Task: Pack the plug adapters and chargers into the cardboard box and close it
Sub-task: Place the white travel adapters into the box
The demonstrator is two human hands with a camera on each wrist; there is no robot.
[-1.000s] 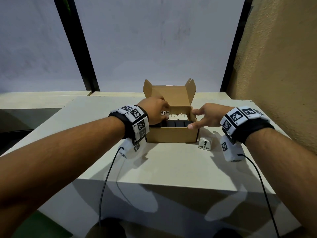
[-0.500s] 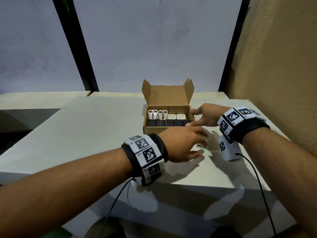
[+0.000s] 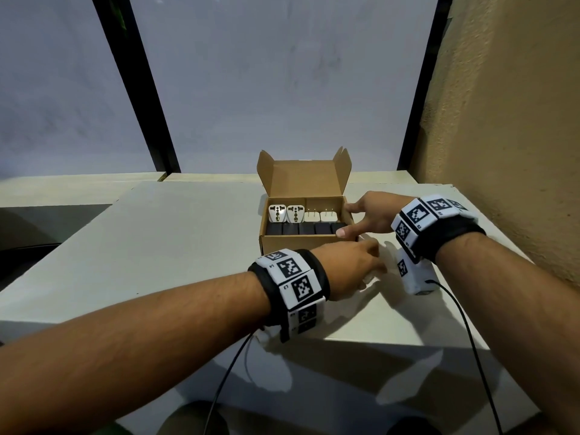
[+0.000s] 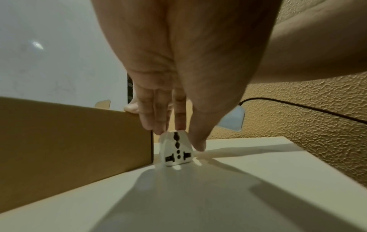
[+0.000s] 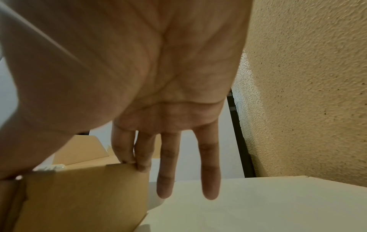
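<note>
Packing is nearly complete: the open brown cardboard box (image 3: 306, 243) sits at centre frame in the head view, holding a front row of black chargers (image 3: 306, 229) and a rear row of two white multi-socket adapters (image 3: 287, 213) beside two white pronged chargers (image 3: 320, 216). One white multi-socket plug adapter (image 4: 176, 149) remains on the pale tabletop (image 3: 175, 246), just beside the box's near right corner, socket face toward the left wrist camera at centre frame. The left hand (image 3: 348, 268) reaches down over it with fingers nearly straight; the fingertips (image 4: 158, 128) touch its top edge and the thumb lies along its right side, but a closed pinch is not yet evident, so the hand reads as apart. The right hand (image 3: 372, 215) steadies the box, two straight fingers and the thumb resting on its right wall and the other two hanging free beside it. To perform this step well, close thumb and fingers on opposite side faces of the adapter, lift clear of the box wall, and keep the right hand bracing the box. Free rear-row space cannot be judged from these views, so check the fit before lowering. Fold the upright lid (image 3: 306, 180) afterwards.
</note>
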